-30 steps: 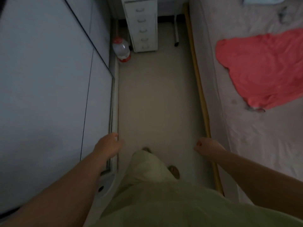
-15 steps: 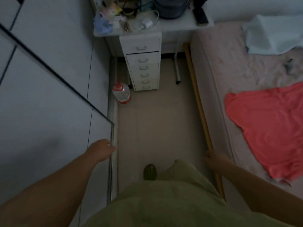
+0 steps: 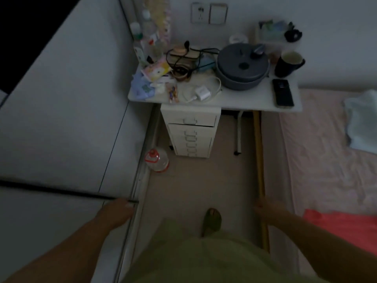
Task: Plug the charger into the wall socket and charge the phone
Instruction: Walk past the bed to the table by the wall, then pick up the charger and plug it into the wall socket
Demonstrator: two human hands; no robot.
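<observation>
Both empty: left hand (image 3: 117, 213) loosely curled, right hand (image 3: 267, 210) relaxed. Small white plastic charger (image 3: 202, 92) lay left of flat black phone (image 3: 283, 92). Best pinched by its body, prongs outward.

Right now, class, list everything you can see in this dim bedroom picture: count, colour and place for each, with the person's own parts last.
White plug-in charger with cable: one, white, desk front centre.
Black smartphone: one, black, desk right front.
Wall socket plate: one, white, wall above desk.
Round lidded pot: one, dark grey, desk centre.
Dark mug: one, dark, right of pot.
White desk: one, against far wall.
Drawer unit: one, white, under desk.
Clear plastic jug, red cap: one, floor left.
Left hand: empty, by the cupboard edge.
Right hand: empty, by the bed frame.
</observation>
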